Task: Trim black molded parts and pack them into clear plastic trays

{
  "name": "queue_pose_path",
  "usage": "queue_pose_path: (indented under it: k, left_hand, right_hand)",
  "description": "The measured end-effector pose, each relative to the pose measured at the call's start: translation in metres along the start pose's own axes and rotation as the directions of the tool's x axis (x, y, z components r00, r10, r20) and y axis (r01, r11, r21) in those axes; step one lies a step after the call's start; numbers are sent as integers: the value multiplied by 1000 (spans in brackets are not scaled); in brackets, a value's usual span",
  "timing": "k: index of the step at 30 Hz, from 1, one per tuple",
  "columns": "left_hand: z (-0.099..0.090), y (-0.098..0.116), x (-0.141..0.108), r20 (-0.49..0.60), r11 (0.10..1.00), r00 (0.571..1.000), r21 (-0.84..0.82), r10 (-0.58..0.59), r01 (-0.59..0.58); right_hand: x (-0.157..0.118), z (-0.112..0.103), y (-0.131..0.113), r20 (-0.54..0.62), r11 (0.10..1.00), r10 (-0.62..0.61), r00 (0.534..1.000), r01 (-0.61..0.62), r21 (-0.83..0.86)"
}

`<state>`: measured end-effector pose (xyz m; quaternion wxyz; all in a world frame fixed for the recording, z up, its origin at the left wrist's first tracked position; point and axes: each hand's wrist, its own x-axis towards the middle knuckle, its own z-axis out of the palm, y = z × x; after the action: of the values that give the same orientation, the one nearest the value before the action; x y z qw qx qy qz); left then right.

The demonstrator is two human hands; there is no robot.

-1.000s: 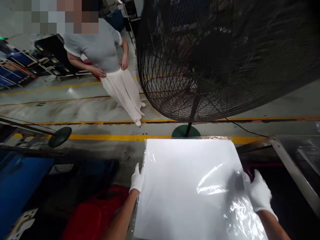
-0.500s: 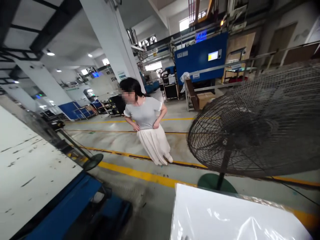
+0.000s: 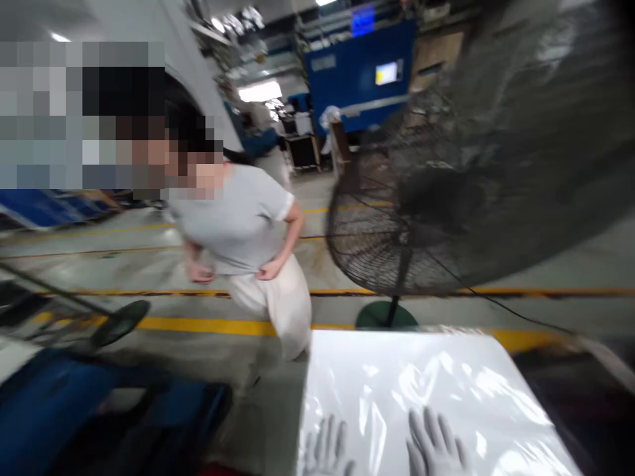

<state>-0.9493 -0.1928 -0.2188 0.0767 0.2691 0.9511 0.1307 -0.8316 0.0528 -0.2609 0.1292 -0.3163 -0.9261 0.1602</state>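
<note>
At the bottom of the head view, a white surface (image 3: 397, 370) under shiny clear plastic film reaches toward the fan. My left hand (image 3: 327, 449), in a pale grey glove, lies on the film near its left edge with the fingers spread. To the right of it, my right hand (image 3: 436, 446), gloved the same way, rests on the film with its fingers stretched out. Neither hand holds anything. The wrists are cut off by the frame's lower edge.
A person in a grey shirt (image 3: 238, 218) and light trousers stands ahead to the left. A large black fan (image 3: 407, 218) on a green base (image 3: 387, 315) stands beyond the white surface. Blue equipment (image 3: 99, 396) is at lower left, and a blue machine (image 3: 357, 73) stands behind.
Both my hands have come into view on the film. The person is nearer and further left. More of the white surface shows, and the view has shifted and blurred.
</note>
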Motion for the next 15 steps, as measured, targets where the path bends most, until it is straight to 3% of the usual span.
queue_pose_path:
  k: [4, 8, 11, 15]
  left_hand:
    - [26, 19, 6, 58, 1000, 998, 0, 8, -8]
    - [35, 20, 18, 2, 997, 998, 46, -65, 65]
    - [35, 18, 29, -104, 983, 989, 138, -104, 118]
    - [30, 24, 37, -257, 955, 962, 253, -89, 156]
  right_hand:
    - [-1, -34, 78, -37, 944, 197, 980, -200, -264]
    - [12, -65, 136, -91, 889, 319, 943, -332, -316]
    - [10, -73, 141, -104, 883, 341, 934, -357, -305]
    - [-15, -66, 107, -56, 915, 298, 953, -301, -269]
